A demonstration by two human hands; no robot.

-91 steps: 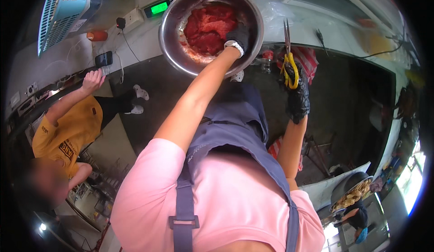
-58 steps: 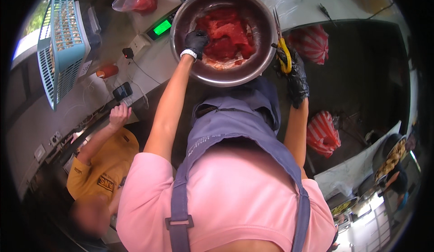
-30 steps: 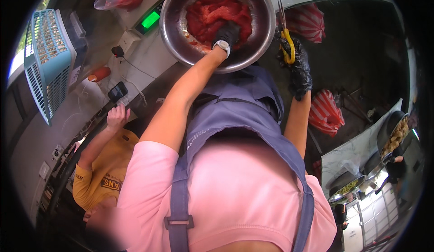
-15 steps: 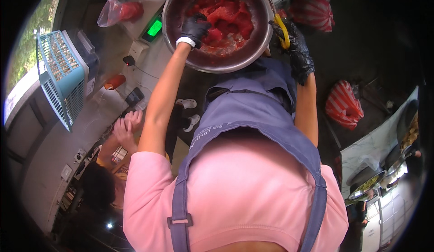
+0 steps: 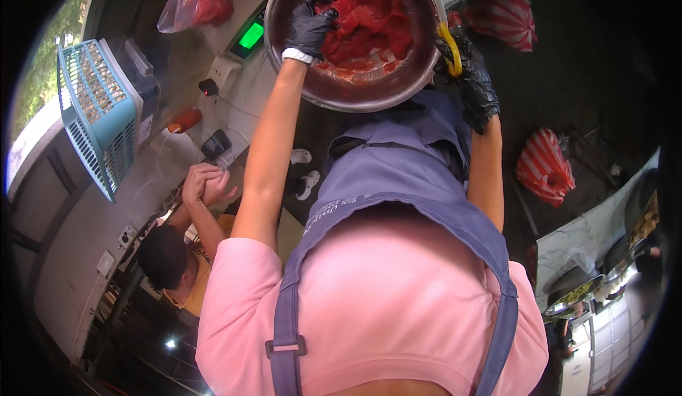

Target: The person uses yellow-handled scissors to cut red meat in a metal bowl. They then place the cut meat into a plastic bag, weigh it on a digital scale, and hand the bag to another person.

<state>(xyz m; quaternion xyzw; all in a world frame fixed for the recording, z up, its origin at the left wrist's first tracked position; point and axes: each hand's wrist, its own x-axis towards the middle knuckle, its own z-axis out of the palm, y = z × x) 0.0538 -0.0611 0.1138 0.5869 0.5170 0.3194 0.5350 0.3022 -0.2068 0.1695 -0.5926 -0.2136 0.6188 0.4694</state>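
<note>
A wide metal bowl at the top holds a wet, bright red mass that looks like raw meat, with reddish liquid along its near side. My left hand, in a black glove with a white cuff, is inside the bowl at the left edge of this mass. Its fingers are curled; whether a piece is between them cannot be made out. At the bowl's right rim, my right hand, also black-gloved, is closed round the yellow handle of a pair of scissors. Their blades run up along the rim.
Left of the bowl are a scale with a green display and a clear bag of red stuff. A blue basket stands farther left. Another person's hands are at lower left. Striped bags lie at right.
My left hand has drawn back slightly from the middle of the red mass toward the bowl's left side. The right hand still grips the scissors. The other person's hands have shifted.
</note>
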